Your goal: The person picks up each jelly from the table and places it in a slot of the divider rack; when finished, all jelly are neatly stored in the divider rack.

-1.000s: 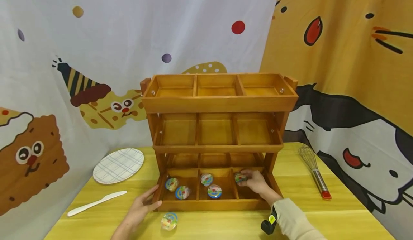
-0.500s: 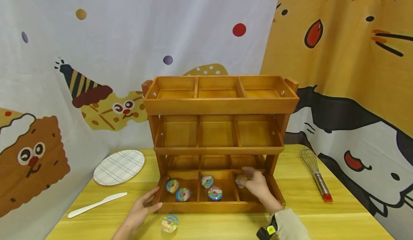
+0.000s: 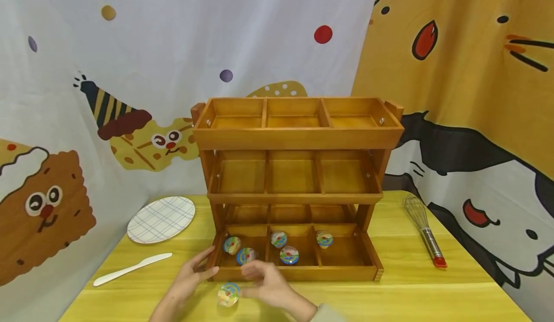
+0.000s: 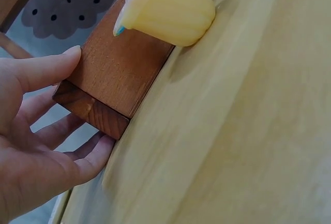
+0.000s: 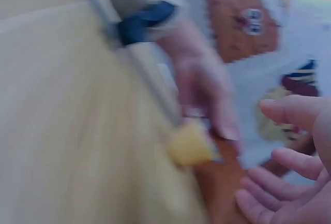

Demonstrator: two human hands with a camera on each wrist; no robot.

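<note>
A three-tier wooden shelf [image 3: 294,138] stands on the table, its bottom tray holding several small jelly cups with printed lids. My left hand [image 3: 186,278] grips the tray's front left corner, thumb and fingers on either side of the wood in the left wrist view. In front of the tray, one yellow jelly cup [image 3: 228,294] sits on the table between my hands. Just right of that cup is my right hand [image 3: 272,286], fingers spread and holding nothing. In the right compartment sits a single jelly cup [image 3: 324,239]; the left and middle compartments have two each.
At the left lie a checked white plate [image 3: 161,220] and a white knife [image 3: 132,269]. A whisk [image 3: 425,233] with a red-tipped handle lies right of the shelf. Printed curtains [image 3: 277,33] hang close behind and beside the table.
My right hand has let go of the jelly cup in the tray's right compartment and moved left and toward me, to the loose cup. The left hand stays at the corner.
</note>
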